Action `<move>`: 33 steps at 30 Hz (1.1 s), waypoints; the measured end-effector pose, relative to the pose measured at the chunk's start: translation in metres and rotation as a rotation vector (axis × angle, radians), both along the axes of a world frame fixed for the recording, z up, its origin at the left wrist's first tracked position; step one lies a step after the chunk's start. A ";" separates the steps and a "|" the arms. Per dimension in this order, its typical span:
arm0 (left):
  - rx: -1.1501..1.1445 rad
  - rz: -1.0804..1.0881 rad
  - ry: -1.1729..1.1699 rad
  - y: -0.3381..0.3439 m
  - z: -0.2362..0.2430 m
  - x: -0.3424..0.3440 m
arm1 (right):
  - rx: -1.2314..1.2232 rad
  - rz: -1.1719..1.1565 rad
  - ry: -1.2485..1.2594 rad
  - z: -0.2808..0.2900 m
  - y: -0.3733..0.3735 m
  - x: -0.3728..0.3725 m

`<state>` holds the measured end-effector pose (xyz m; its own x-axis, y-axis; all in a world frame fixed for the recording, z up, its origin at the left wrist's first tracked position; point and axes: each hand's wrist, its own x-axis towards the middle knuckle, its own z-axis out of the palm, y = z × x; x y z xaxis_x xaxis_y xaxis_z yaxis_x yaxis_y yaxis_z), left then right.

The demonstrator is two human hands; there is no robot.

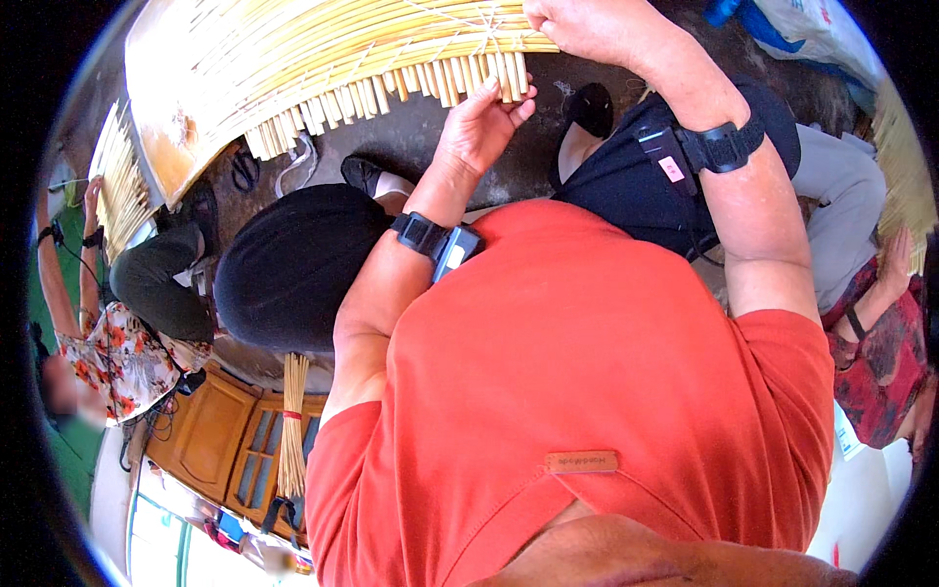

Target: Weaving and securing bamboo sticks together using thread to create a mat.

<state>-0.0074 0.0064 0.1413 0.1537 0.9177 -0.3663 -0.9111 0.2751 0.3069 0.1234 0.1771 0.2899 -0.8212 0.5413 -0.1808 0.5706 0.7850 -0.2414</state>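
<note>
A curved mat of pale yellow reeds [333, 49], laced with white string, spans the top of the view with a fringe of short reed ends along its lower edge. My left hand [486, 127] is closed on some of these short ends below the lacing. My right hand [565, 24] rests at the mat's upper right edge with its fingers curled against the reeds and string; the fingertips are partly hidden. Under the mat at the left, a worn pale board [171, 127] shows. Both my wrists wear black straps with small devices.
A co-worker in a floral top [127, 362] handles reeds [125, 186] at the left; another in red patterned clothing [875, 372] sits at the right. A tied reed bundle [291, 430] stands by wooden cabinets [196, 430]. A blue-and-white sack [802, 29] lies upper right. My dark-clad knees flank my arms.
</note>
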 end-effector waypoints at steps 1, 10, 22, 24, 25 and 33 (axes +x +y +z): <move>-0.011 0.002 0.007 0.000 0.000 0.001 | 0.010 0.008 0.005 -0.001 0.000 0.000; -0.052 0.020 0.019 0.003 0.001 0.003 | -0.060 -0.022 -0.002 0.003 -0.001 -0.001; -0.055 0.014 0.005 0.004 -0.003 -0.001 | -0.050 0.004 0.005 0.003 0.000 -0.002; -0.051 0.012 0.004 0.004 -0.004 -0.001 | -0.053 0.003 0.000 0.003 -0.001 -0.002; -0.049 0.011 0.005 0.004 -0.004 -0.002 | -0.063 0.000 -0.005 0.004 -0.001 -0.003; -0.079 0.012 0.036 0.004 -0.001 -0.003 | -0.024 0.027 -0.026 0.004 -0.001 -0.004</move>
